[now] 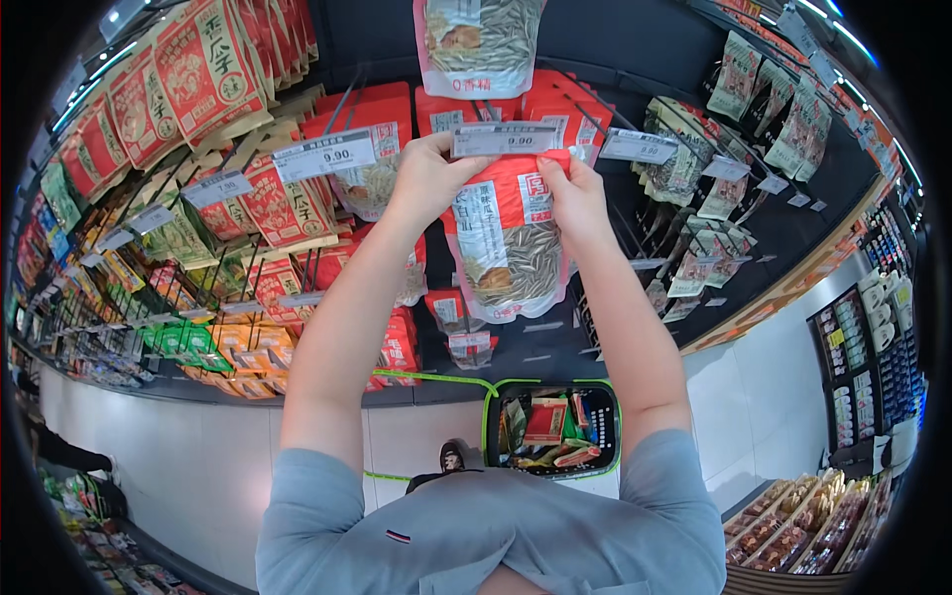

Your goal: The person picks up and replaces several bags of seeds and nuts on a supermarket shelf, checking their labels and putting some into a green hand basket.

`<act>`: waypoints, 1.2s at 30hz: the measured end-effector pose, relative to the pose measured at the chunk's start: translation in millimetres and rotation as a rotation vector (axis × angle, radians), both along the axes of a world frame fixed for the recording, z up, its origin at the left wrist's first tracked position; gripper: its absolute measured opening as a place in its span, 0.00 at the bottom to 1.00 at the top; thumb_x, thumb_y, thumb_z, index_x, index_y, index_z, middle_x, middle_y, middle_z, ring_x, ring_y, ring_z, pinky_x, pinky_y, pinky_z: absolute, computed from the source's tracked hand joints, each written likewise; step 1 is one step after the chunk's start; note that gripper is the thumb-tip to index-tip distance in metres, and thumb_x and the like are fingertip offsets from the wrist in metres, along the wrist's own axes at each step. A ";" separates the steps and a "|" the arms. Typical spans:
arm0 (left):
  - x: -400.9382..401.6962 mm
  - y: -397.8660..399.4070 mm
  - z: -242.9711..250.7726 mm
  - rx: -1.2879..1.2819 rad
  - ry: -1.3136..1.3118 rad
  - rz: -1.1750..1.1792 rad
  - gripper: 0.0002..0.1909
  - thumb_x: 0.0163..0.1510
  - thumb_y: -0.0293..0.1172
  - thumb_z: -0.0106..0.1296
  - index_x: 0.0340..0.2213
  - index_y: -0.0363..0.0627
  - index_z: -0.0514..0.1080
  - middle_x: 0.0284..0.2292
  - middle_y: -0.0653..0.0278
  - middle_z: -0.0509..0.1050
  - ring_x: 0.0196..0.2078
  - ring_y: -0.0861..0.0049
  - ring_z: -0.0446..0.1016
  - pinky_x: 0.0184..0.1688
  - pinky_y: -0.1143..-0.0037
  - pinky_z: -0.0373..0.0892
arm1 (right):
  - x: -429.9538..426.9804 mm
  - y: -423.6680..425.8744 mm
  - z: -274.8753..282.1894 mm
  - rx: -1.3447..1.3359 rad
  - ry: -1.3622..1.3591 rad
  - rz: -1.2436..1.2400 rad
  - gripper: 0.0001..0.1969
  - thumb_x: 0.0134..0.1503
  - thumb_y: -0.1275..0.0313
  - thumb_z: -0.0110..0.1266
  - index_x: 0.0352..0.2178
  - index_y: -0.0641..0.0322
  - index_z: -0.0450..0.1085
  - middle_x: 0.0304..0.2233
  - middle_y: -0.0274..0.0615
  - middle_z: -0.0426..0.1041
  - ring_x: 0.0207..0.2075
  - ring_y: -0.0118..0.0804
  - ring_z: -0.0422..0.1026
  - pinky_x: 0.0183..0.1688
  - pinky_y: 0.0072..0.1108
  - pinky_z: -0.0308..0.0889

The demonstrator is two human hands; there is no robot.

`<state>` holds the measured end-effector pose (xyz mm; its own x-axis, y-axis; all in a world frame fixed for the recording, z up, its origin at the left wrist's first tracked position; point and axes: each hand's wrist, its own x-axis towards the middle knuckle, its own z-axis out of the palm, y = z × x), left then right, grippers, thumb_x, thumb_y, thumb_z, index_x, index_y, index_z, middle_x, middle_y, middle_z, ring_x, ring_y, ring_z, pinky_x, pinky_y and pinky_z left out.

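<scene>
My left hand [439, 175] and my right hand [573, 197] pinch the top corners of a red, white and clear bag of sunflower seeds [513, 245], which hangs upright before me. A price tag holder [503, 139] at a hook's end is just above the bag's top edge, between my hands. Part of the left fingers is hidden behind it. Higher up hangs a like seed bag [480, 52], and more red bags [372, 149] hang behind the tags.
Metal display hooks [587, 111] stick out from the dark shelf. Red and tan snack packets [208, 67] hang at left, smaller pouches [799, 134] at right. A black shopping basket with a green rim [613, 439], holding packets, stands on the floor by a shoe [451, 456].
</scene>
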<state>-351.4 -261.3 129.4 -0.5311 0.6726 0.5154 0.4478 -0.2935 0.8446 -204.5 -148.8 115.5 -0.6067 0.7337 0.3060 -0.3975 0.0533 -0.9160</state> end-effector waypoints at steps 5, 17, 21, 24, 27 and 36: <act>-10.4 6.5 -1.2 0.055 0.065 -0.006 0.11 0.43 0.27 0.59 0.31 0.37 0.76 0.27 0.62 0.77 0.29 0.85 0.73 0.32 0.80 0.68 | -5.0 1.8 -4.8 0.088 0.039 -0.082 0.09 0.55 0.73 0.48 0.36 0.67 0.69 0.31 0.36 0.73 0.32 0.23 0.69 0.36 0.18 0.64; -16.5 11.1 -4.3 0.101 0.187 0.022 0.08 0.43 0.23 0.57 0.29 0.35 0.75 0.27 0.62 0.76 0.29 0.82 0.73 0.31 0.79 0.67 | -15.1 26.5 -4.8 0.180 0.024 0.065 0.10 0.59 0.72 0.45 0.40 0.65 0.66 0.36 0.36 0.72 0.36 0.24 0.70 0.40 0.19 0.65; -20.0 9.4 -1.2 0.056 0.067 -0.102 0.08 0.46 0.21 0.56 0.32 0.36 0.74 0.28 0.66 0.76 0.31 0.85 0.72 0.34 0.81 0.68 | -19.0 28.7 -3.1 0.182 -0.050 0.019 0.10 0.59 0.71 0.45 0.40 0.65 0.67 0.36 0.37 0.73 0.35 0.24 0.71 0.39 0.19 0.65; -23.0 7.6 -5.7 0.074 0.015 -0.093 0.12 0.45 0.22 0.57 0.34 0.36 0.73 0.29 0.66 0.75 0.31 0.83 0.72 0.35 0.80 0.68 | -22.5 24.3 2.1 0.091 -0.058 0.005 0.11 0.58 0.72 0.45 0.39 0.67 0.69 0.33 0.37 0.73 0.34 0.25 0.69 0.37 0.19 0.64; -31.2 10.6 -22.8 0.103 0.078 0.032 0.20 0.44 0.22 0.59 0.41 0.36 0.68 0.33 0.64 0.74 0.34 0.81 0.72 0.38 0.79 0.69 | -33.0 37.6 -4.7 0.051 -0.040 0.032 0.11 0.58 0.72 0.45 0.38 0.68 0.69 0.32 0.38 0.73 0.33 0.26 0.70 0.36 0.20 0.64; -27.4 6.2 -70.4 -0.045 -0.287 -0.185 0.32 0.44 0.30 0.62 0.47 0.32 0.58 0.43 0.55 0.69 0.46 0.73 0.69 0.47 0.74 0.66 | -67.0 63.1 1.3 -0.151 -0.066 0.063 0.07 0.55 0.73 0.50 0.34 0.64 0.70 0.29 0.36 0.73 0.28 0.26 0.70 0.29 0.20 0.64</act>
<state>-378.9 -255.1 59.0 -0.5170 0.7898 0.3301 0.1333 -0.3067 0.9424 -271.6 -85.8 116.8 -0.6683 0.7280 0.1532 -0.3346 -0.1101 -0.9359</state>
